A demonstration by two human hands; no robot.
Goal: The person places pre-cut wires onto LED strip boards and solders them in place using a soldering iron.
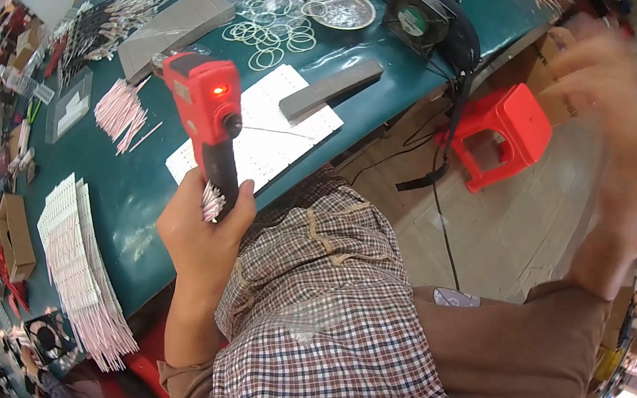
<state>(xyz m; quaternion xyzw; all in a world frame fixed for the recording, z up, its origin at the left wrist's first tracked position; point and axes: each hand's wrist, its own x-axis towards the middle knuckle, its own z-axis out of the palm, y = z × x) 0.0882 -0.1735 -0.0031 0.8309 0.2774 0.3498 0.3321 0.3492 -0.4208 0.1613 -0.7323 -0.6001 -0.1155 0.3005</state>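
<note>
My left hand (205, 224) is closed round the black grip of a red handheld power tool (204, 97), whose small red light glows. The end of a bundle of thin pink-and-white sticks (212, 202) shows in the same hand, beside the grip. Behind the tool, a white board (284, 153) lies on the green table, with a grey bar (330, 91) across its far corner. My right hand (597, 71) is raised at the upper right, away from the table; motion smears its fingers.
Loose pink-and-white sticks (123, 113) and a stack of white strips (85, 268) lie left on the table (135, 198). Pale rings (272, 34), a grey block (176, 24) and a black fan (417, 17) are farther back. A red stool (519, 129) and cables stand off the right edge.
</note>
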